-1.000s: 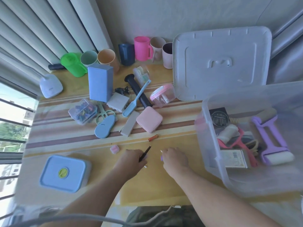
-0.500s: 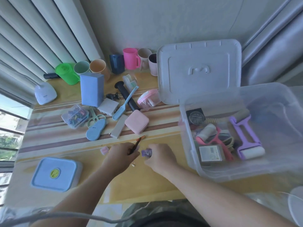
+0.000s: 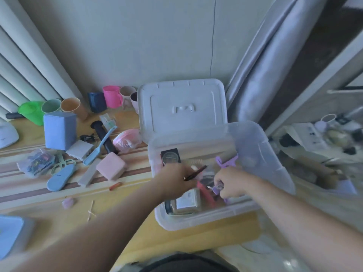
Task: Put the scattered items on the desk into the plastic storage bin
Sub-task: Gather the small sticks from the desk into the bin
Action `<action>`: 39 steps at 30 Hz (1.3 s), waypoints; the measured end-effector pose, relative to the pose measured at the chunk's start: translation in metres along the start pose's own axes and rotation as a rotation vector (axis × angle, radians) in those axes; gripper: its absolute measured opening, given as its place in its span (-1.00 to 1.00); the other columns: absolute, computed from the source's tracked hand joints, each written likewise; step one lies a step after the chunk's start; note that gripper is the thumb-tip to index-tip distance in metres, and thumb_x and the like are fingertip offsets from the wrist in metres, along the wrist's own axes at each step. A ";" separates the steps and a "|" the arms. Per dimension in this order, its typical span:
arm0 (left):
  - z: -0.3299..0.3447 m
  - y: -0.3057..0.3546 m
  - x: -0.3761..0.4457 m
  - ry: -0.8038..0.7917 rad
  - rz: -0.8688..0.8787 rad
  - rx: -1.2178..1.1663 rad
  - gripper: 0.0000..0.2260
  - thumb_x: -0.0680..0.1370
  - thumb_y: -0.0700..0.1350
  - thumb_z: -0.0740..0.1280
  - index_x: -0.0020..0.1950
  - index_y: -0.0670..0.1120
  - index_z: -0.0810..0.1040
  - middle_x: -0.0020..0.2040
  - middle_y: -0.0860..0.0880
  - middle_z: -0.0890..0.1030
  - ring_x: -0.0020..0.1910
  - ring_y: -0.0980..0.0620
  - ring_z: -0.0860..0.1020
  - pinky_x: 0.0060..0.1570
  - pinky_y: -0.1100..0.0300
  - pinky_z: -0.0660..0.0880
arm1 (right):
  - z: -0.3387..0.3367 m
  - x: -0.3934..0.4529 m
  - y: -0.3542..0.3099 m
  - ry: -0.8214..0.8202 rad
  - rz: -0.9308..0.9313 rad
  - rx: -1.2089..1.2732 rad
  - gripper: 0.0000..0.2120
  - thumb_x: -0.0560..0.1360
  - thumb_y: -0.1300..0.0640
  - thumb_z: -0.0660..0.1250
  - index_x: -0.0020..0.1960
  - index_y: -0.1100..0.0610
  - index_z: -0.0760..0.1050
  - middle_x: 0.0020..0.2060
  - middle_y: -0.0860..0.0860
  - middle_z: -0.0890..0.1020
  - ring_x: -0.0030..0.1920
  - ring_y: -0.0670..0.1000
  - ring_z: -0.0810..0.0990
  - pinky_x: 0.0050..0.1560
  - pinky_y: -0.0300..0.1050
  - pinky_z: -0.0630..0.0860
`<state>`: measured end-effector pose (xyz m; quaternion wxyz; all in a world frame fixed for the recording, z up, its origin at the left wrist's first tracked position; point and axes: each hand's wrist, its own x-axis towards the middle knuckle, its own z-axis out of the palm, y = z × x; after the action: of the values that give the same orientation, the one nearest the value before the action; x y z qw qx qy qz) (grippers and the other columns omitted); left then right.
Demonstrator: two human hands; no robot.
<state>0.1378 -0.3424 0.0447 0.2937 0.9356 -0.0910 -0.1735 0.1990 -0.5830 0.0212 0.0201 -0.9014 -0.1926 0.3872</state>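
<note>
The clear plastic storage bin stands on the desk at the right, holding a purple roller, a black box and other small things. Both hands hover over the bin's inside. My left hand pinches a thin dark stick-like item. My right hand grips a small purple item. Scattered on the desk to the left lie a pink square case, a blue brush, a blue scissors case, a small orange tube and a pink eraser.
The bin's white lid leans against the wall behind it. Several cups line the back of the desk, with a blue box in front of them. A blue lidded container sits at the near left. A curtain hangs at the right.
Both hands have moved right from the desk surface to above the bin, carrying the dark stick and the small purple item. The camera view swung right and up.
</note>
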 end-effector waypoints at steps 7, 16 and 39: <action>0.097 0.022 0.054 -0.300 -0.156 0.184 -0.66 0.61 0.17 0.36 0.16 -0.07 0.68 -0.02 -0.09 0.65 0.00 -0.12 0.60 -0.12 0.15 0.51 | 0.033 0.037 0.042 -0.271 -0.123 -0.057 -0.75 0.46 0.13 0.46 0.13 0.08 0.67 -0.12 0.00 0.68 -0.21 0.04 0.65 -0.31 -0.19 0.47; 0.116 0.042 0.075 -0.320 -0.203 0.206 -0.68 0.53 0.18 0.42 0.12 -0.02 0.67 0.00 -0.04 0.69 0.00 -0.12 0.62 -0.14 0.09 0.48 | 0.011 0.034 0.069 -0.115 -0.214 0.347 -0.70 0.46 0.02 0.55 0.18 -0.12 0.65 -0.03 -0.20 0.69 0.01 -0.08 0.65 -0.02 -0.20 0.56; 0.075 0.038 0.051 0.071 -0.015 0.434 -0.70 0.52 -0.03 0.39 0.25 0.16 0.65 0.25 0.04 0.58 0.31 -0.11 0.48 0.30 -0.02 0.40 | 0.028 0.038 0.067 0.198 -0.206 0.083 -0.33 0.53 0.00 0.39 0.60 -0.10 0.28 0.51 -0.02 0.36 0.48 0.12 0.34 0.30 0.06 0.46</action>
<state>0.1536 -0.4258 -0.0048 0.0870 0.9831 -0.1089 -0.1191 0.2251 -0.6349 -0.0373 0.1160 -0.9090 -0.2650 0.2999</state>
